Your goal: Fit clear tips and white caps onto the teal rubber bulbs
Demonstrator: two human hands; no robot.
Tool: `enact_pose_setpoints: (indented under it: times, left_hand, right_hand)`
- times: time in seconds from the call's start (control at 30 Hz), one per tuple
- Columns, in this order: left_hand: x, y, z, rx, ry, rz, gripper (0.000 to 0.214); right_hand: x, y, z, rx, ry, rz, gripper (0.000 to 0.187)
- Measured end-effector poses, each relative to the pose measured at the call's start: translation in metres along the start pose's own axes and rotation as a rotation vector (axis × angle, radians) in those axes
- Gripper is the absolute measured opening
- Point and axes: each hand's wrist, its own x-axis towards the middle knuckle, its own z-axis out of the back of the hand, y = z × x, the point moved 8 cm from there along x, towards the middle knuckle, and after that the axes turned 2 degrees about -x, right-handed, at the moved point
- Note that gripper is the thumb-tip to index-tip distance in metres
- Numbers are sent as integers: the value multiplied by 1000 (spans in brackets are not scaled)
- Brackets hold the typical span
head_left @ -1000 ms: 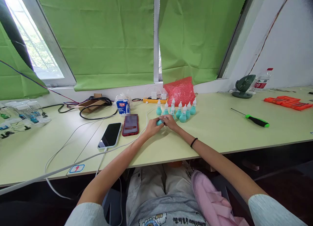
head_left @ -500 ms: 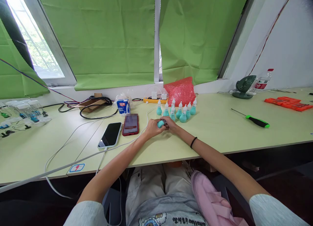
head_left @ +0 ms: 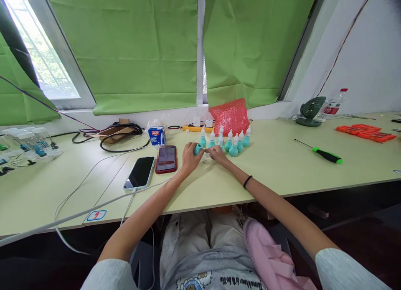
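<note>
My left hand (head_left: 189, 157) is closed round a teal squeeze bulb (head_left: 198, 149), whose open mouth faces up and to the right. Close beside it, my right hand (head_left: 216, 153) has its fingers pinched at a small clear piece (head_left: 205, 157). Its shape is too small to make out, and the bulb and this piece look apart. Just beyond my hands stand several teal squeeze bulbs with white pointed tips (head_left: 233, 150), upright in a loose group.
Left of my hands lie a red-cased phone (head_left: 166, 159) and a white-edged phone (head_left: 140, 173) on a cable. A blue drink carton (head_left: 157, 136), a yellow power strip (head_left: 189, 128) and a red bubble-wrap pouch (head_left: 230, 116) stand behind. A screwdriver (head_left: 326, 154) and green fan (head_left: 310, 111) are right.
My hands have moved slightly apart. The bulb in my left hand has turned so its open mouth shows, and a clear piece now shows at my right fingers.
</note>
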Motion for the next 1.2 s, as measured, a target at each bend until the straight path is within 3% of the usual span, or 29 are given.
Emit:
enact_pose_setpoints:
  times: [0.2,0.47,0.87,1.2]
  left_hand:
    - [0,13,1,-41,-46,73,27]
    - [-1,32,-23,-94,80,100,28]
    - [-1,42,-28,-35,126,155,32]
    - [-1,32,-18,45,63,118,34]
  right_hand:
    - [-6,1,7,-377,-67,49,37]
    - [-5,0,3,-652,-24,45,36]
    - [-6,6,-1,-686,8,107,34]
    - [-7,13,10,-653,-139,141,26]
